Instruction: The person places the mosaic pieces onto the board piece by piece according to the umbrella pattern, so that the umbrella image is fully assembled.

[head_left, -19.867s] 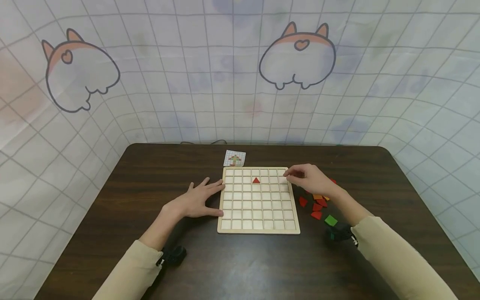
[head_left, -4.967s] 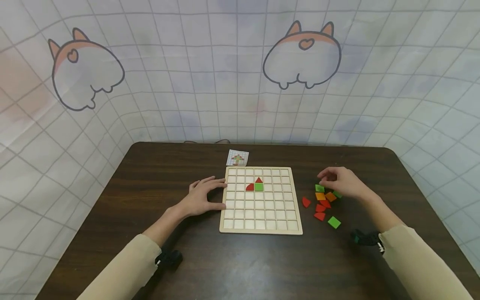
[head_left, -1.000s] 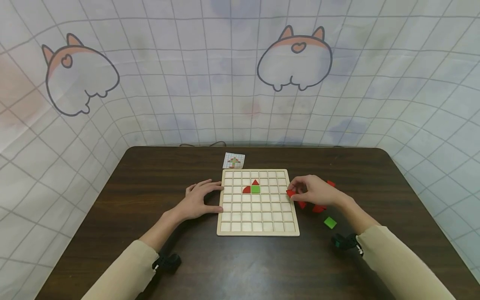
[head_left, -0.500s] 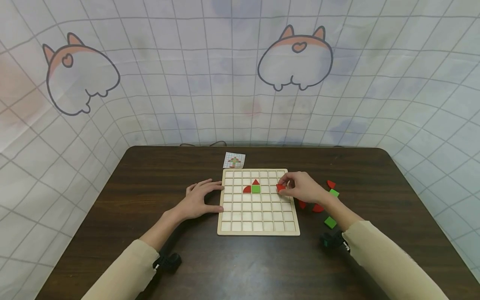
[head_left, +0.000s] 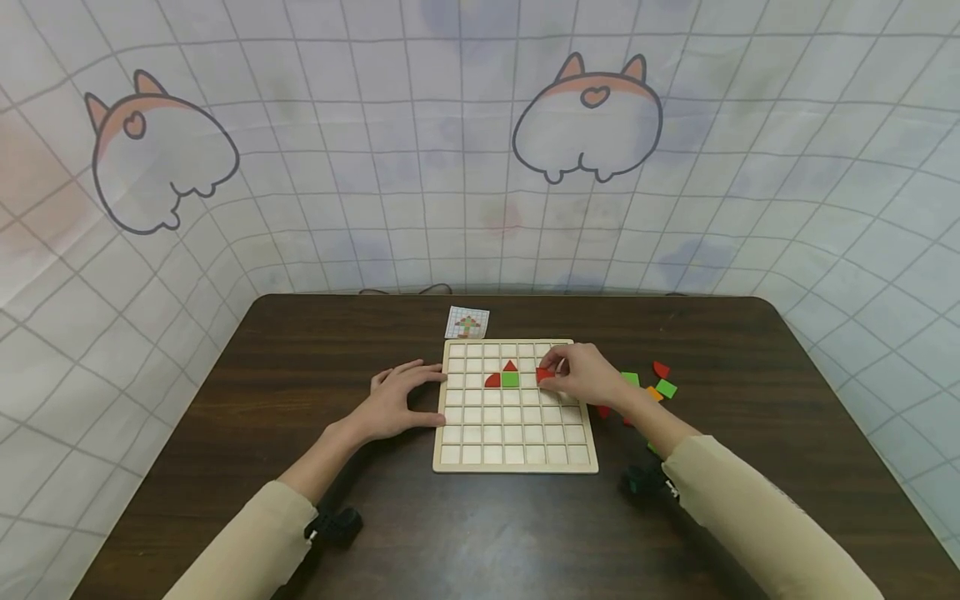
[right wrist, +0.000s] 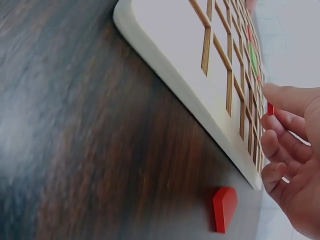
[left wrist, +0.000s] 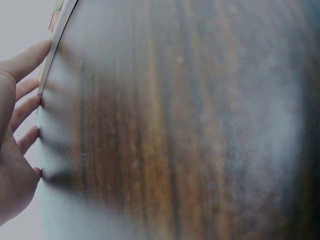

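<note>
A person's right hand point(head_left: 583, 375) pinches a red piece point(head_left: 543, 375) between thumb and fingers over the right half of a gridded board point(head_left: 491, 434) while the left hand point(head_left: 393, 404), fingers outstretched, touches its left edge.

Contains no readable text, label, brand or number in any view. On the card point(head_left: 454, 320) behind the board point(head_left: 514, 468), shows only a small coloured figure point(head_left: 468, 324) over a grid, too small for detail. On the wall cloth point(head_left: 420, 133), bears printed heart signs point(head_left: 595, 97).
</note>
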`<state>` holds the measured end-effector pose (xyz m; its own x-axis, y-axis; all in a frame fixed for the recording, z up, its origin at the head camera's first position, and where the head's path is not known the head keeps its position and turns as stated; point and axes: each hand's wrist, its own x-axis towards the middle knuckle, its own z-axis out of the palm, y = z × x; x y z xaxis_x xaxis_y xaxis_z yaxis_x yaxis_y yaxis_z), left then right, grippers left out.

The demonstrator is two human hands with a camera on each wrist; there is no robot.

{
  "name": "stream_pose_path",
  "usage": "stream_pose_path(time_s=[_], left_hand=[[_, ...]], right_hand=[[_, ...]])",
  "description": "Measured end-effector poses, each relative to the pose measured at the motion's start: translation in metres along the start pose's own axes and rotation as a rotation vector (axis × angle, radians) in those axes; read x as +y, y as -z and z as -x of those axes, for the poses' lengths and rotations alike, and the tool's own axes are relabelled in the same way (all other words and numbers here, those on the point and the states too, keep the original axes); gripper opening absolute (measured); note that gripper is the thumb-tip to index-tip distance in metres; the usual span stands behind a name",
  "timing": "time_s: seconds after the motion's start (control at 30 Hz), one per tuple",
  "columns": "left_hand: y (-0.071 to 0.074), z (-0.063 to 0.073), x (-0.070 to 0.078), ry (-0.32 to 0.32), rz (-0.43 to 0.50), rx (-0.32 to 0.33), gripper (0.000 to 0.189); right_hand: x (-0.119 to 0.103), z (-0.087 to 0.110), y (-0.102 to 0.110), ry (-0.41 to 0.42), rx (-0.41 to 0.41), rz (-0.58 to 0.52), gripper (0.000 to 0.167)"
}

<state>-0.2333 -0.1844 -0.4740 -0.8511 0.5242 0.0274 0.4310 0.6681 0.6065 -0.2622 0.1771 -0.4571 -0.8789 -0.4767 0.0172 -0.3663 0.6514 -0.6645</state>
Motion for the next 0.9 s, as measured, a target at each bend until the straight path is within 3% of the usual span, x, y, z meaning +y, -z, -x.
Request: stream_pose_path(time_s=[0.7, 0.9], left_hand=[[-0.001, 0.0, -0.002, -0.01, 0.0, -0.003, 0.069], [-0.002, 0.0, -0.003, 0.0, -0.004, -0.001, 0.069]], right_hand=[[-0.007, -0.015, -0.015, 0.032, -0.02, 0.051, 0.024], [-0.009, -0.013, -0.012, 0.018, -0.014, 0.046, 0.011]])
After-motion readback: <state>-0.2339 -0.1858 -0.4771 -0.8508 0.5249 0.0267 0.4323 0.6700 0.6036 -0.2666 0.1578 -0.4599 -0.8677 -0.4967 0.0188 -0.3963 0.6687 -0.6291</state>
